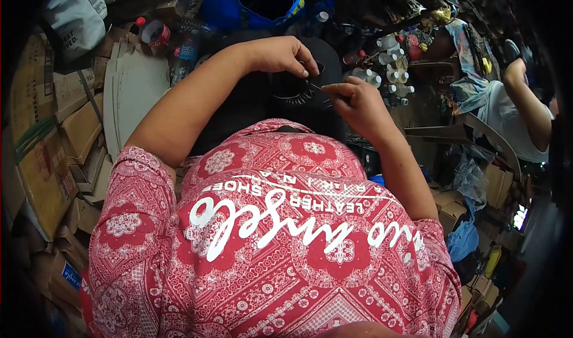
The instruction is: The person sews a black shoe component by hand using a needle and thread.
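A dark ring-like piece with a row of small teeth or loops (pixel 292 99) lies over my dark-clothed lap. Above it, my left hand (pixel 287 56) bends down with thumb and fingertips pinched together at the piece's upper edge; what exactly they grip is too small to tell. My right hand (pixel 359 104) is closed on a thin dark tool (pixel 314 87), whose tip points left to the toothed edge. The two hands are close together but apart.
Cardboard boxes (pixel 80 123) and a pale curved panel (pixel 134 87) stand at the left. Beyond my lap is a blue bag (pixel 230 10). Small bottles (pixel 394 63) cluster right of my hands. Another person's arm (pixel 531 108) shows at the far right.
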### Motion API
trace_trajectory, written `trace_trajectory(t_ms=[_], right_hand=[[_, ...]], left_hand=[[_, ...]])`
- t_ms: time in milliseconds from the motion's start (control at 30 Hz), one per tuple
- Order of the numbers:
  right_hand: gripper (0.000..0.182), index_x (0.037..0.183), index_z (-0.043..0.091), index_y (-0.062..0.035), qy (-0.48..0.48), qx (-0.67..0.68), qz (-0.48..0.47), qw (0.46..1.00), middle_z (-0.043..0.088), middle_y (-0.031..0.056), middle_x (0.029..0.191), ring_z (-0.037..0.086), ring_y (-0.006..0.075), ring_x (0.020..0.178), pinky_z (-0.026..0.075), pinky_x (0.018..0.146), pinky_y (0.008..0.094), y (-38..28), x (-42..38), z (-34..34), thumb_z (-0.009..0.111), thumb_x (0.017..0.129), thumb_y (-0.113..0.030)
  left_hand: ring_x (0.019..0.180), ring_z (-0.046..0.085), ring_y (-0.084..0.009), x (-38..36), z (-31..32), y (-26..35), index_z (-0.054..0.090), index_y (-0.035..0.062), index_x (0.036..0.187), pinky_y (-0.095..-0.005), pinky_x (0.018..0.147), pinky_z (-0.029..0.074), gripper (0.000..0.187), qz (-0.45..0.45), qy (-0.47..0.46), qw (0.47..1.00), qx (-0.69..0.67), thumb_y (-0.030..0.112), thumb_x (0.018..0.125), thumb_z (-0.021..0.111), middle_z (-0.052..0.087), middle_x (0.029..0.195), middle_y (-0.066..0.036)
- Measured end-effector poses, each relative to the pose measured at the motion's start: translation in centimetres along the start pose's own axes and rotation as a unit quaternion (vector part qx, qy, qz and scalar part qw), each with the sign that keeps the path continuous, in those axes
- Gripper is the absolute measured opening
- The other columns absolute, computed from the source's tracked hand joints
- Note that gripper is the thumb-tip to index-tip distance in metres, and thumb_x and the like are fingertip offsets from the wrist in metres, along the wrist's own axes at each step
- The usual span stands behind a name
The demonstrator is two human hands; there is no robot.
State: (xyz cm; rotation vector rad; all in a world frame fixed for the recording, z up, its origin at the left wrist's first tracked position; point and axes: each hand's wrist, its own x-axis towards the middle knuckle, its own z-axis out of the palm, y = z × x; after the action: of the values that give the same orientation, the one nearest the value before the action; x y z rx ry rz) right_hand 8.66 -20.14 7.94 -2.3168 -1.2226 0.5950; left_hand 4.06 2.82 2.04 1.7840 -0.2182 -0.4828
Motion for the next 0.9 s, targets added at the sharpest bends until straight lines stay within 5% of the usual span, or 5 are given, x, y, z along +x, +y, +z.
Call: trace_trajectory(t_ms=[600, 900], right_hand=[[0.022, 0.095, 0.071, -0.0101, 0.026, -0.018, -0.037, 0.999, 0.058, 0.0113, 0.077, 0.06, 0.0288, 0.074, 0.049, 0.067, 0.0376, 0.7, 0.5, 0.2, 0.063, 0.075, -0.008], [0.017, 0.091, 0.07, -0.0117, 0.04, -0.159, -0.066, 0.984, 0.061, 0.0063, 0.077, 0.06, 0.0243, 0.076, 0.041, 0.075, 0.0365, -0.5, 0.0, 0.8, 0.06, 0.079, -0.015]], left_hand=[[0.091, 0.062, -0.0152, 1.1, 0.3, -0.1, 0.068, 0.002, 0.103, -0.0283, 0.088, 0.046, 0.025, -0.003, -0.006, 1.0, 0.007, 0.005, 0.079, 0.063, 0.069, 0.096, -0.007], [0.092, 0.062, -0.0151, 0.7, 0.0, 0.6, 0.066, -0.0014, 0.105, -0.0285, 0.089, 0.045, 0.027, -0.002, -0.031, 1.0, 0.001, 0.005, 0.079, 0.062, 0.069, 0.097, -0.008]])
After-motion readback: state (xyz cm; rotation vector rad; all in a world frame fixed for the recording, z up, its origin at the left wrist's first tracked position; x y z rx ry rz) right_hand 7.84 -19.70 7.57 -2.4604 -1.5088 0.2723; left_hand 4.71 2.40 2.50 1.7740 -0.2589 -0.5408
